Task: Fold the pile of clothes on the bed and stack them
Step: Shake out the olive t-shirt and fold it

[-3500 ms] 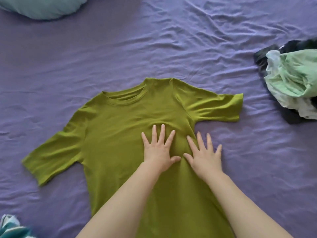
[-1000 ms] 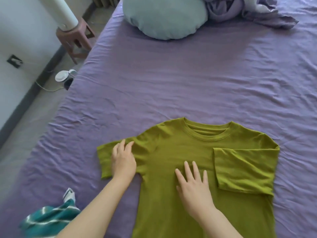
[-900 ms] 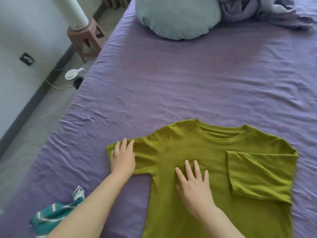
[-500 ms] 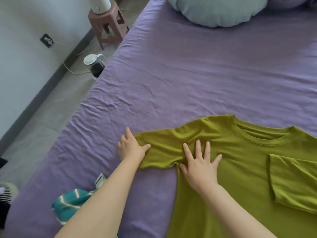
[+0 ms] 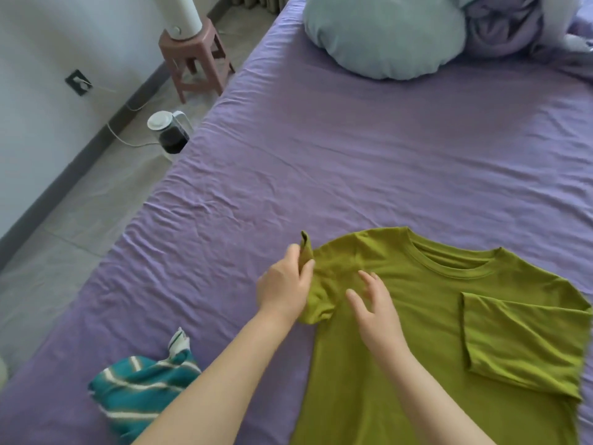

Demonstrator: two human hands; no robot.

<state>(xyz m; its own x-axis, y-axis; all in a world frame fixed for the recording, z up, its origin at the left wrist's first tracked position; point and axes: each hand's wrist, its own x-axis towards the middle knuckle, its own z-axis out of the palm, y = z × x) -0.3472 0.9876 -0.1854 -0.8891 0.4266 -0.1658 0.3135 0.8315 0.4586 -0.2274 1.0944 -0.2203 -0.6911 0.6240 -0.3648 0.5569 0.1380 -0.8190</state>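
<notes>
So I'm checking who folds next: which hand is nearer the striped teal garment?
Left. The left hand is above the striped teal garment; the right hand is farther right.

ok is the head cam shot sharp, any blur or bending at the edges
Head view: soft daylight, no glare; the green t-shirt is fairly sharp, the left hand pinching its sleeve and the right hand slightly smeared; wide-angle bending curves the bed edge and the wall's baseboard.

Soft, even daylight fills the room, bright without glare. Shadows are faint: a pale one lies beside the forearms on the bed (image 5: 353, 149). The picture is slightly soft overall, the fingers (image 5: 365, 277) a little blurred. Wide-angle bending curves the wall (image 5: 38, 91) and skirting at left.
</notes>
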